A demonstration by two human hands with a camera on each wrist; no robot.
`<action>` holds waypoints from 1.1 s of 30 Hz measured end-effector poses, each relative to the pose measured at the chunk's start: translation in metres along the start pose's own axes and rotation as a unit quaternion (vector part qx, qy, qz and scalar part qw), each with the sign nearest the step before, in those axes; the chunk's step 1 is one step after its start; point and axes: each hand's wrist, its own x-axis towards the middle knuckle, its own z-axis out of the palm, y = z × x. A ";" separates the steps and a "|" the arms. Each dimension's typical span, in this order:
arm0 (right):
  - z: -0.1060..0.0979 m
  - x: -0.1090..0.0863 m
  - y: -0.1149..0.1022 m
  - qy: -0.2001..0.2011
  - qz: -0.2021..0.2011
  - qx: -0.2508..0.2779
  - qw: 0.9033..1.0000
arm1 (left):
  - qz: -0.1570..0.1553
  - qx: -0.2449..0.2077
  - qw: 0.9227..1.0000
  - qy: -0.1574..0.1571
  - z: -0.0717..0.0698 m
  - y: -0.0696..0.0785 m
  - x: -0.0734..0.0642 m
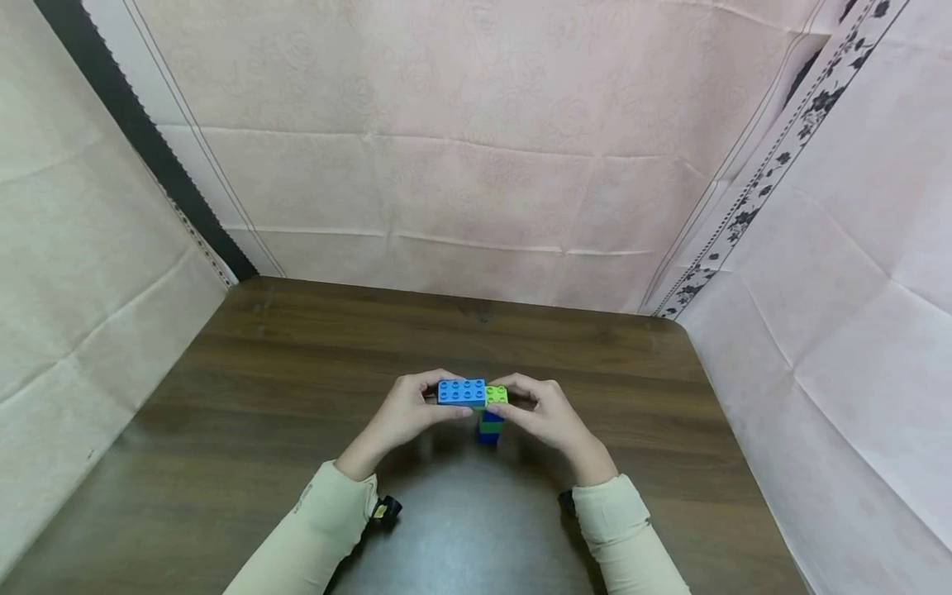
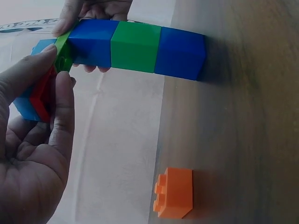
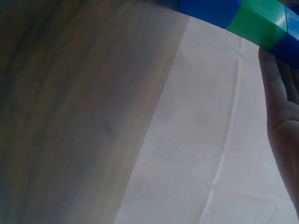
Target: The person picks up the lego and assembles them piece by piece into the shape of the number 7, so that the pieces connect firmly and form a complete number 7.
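A tower of stacked toy bricks stands on the table: a blue brick (image 2: 181,53) at the base, a green brick (image 2: 135,45), another blue brick (image 2: 93,41) and a lime brick (image 1: 497,395) over them. My left hand (image 1: 407,405) grips a long blue brick (image 1: 461,392) at the top, level with the lime brick's left side. Under that long brick, a red brick (image 2: 42,98) shows between the left fingers. My right hand (image 1: 546,411) pinches the lime brick at the tower top between thumb and fingers. In the right wrist view, its fingers reach up beside the tower.
An orange brick (image 2: 175,193) lies on the wooden table (image 1: 312,364) near the tower in the left wrist view. Pale patterned cloth (image 1: 446,190) rises behind the table's far edge and along both sides.
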 end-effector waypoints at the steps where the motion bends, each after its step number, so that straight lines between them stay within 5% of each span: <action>1: 0.000 0.000 0.000 0.000 -0.002 0.000 1.000 | 0.002 -0.001 1.000 0.000 0.000 0.000 0.000; 33: 0.001 -0.002 0.003 -0.003 0.026 0.004 1.000 | -0.009 0.001 1.000 -0.003 0.000 0.002 0.000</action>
